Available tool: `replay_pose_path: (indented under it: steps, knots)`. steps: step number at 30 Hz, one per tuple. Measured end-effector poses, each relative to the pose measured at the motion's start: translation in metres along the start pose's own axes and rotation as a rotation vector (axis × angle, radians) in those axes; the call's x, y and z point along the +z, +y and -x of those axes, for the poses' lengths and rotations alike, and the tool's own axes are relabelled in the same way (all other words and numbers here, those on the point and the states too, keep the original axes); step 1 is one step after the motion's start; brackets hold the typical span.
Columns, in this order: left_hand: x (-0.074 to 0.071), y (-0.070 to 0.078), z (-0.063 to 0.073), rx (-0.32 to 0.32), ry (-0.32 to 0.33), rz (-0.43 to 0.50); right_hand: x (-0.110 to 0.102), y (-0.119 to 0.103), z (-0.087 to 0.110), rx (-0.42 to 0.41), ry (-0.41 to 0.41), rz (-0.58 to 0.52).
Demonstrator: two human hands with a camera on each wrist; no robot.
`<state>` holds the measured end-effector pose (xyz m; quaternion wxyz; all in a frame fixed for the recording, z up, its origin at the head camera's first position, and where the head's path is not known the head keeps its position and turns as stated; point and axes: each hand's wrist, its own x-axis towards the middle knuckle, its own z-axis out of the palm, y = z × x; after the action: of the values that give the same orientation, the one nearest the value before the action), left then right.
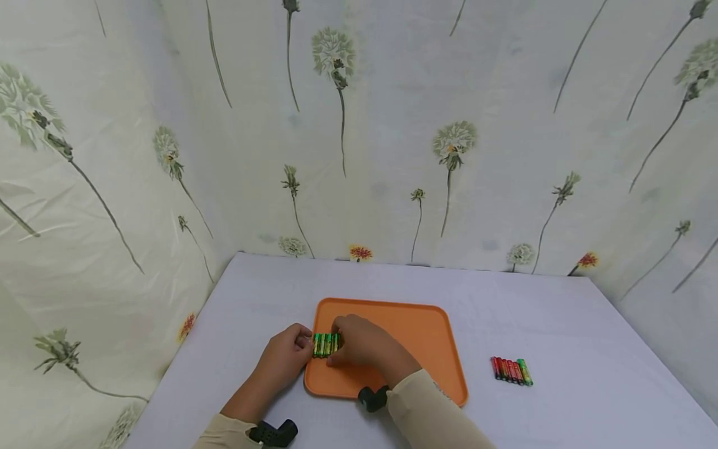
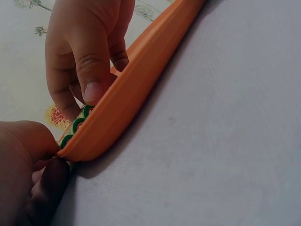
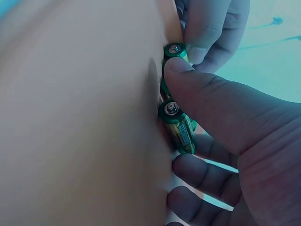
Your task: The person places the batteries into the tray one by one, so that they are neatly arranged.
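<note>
An orange tray [image 1: 417, 330] lies on the table, and a row of several green batteries [image 1: 324, 345] sits side by side inside its left edge. My left hand [image 1: 285, 358] is at that edge; its thumb and a finger pinch the tray's rim beside the row's outer end, as the left wrist view shows. Reaching over the tray from the right, my right hand [image 1: 364, 346] has thumb and fingers about the row's right end and pinches a green battery [image 3: 178, 129] there. Its thumb partly hides the batteries in the right wrist view.
To the right of the tray, several red batteries [image 1: 507, 370] and one green battery [image 1: 525, 372] lie in a second row. A white cloth covers the table [image 1: 566, 324]. Dandelion-patterned fabric [image 1: 387, 156] hangs behind it and at both sides.
</note>
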<state>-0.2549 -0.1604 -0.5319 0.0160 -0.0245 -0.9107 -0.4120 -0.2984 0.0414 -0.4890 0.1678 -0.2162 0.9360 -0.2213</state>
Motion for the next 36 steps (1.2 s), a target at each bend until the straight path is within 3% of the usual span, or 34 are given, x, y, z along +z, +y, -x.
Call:
replay_pose_path:
  steps: [11,21,28,36]
  knots:
    - [-0.005,0.006,0.000,-0.007,0.015,-0.013,-0.011,0.012,0.010,0.001,0.023,-0.057]
    - [-0.001,0.003,0.000,-0.015,0.009,-0.010,-0.024,0.041,0.038,0.010,0.061,-0.049]
    - [0.001,0.005,0.002,0.010,0.014,-0.008,-0.031,0.062,0.062,0.066,0.120,-0.069]
    - [0.002,0.005,0.001,-0.011,0.019,-0.022,-0.041,0.087,0.082,0.128,0.179,-0.117]
